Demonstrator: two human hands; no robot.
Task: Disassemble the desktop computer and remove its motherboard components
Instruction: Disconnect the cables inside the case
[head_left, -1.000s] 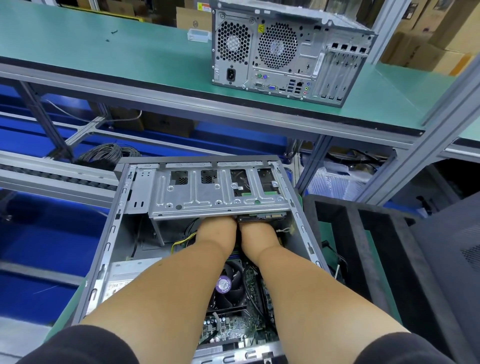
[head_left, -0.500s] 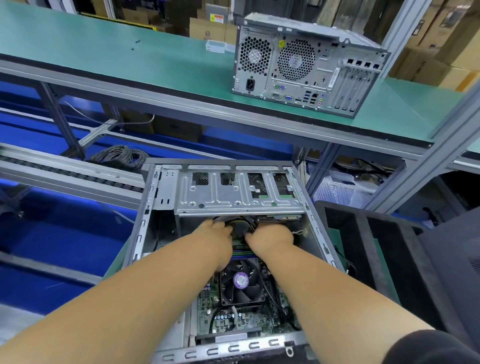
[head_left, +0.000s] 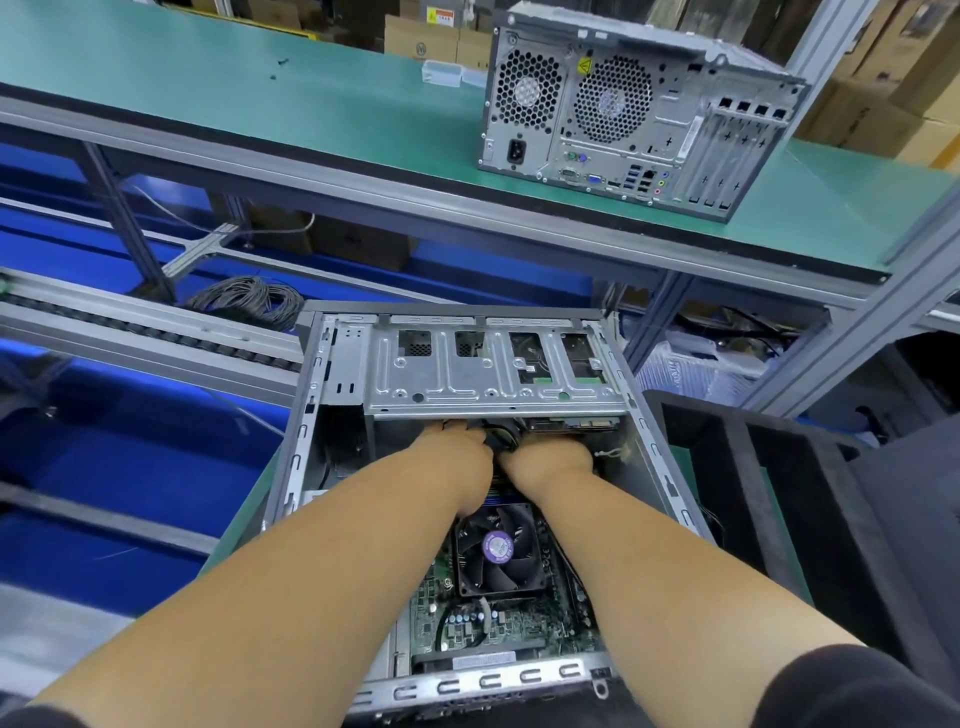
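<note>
Reaching into the open computer case (head_left: 306, 415), both hands meet beneath the metal drive cage (head_left: 493, 374): left hand (head_left: 457, 447) and right hand (head_left: 550, 460) flank black cables (head_left: 498, 436); finger grip is hidden. The fan (head_left: 496, 548) lies just behind the wrists.

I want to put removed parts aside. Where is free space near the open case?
The green shelf left of the closed computer is mostly bare. Crowded: under the drive cage, where the left hand and right hand meet the cables.

green bench (head_left: 218, 98) | closed computer tower (head_left: 639, 109) standing on it
</note>
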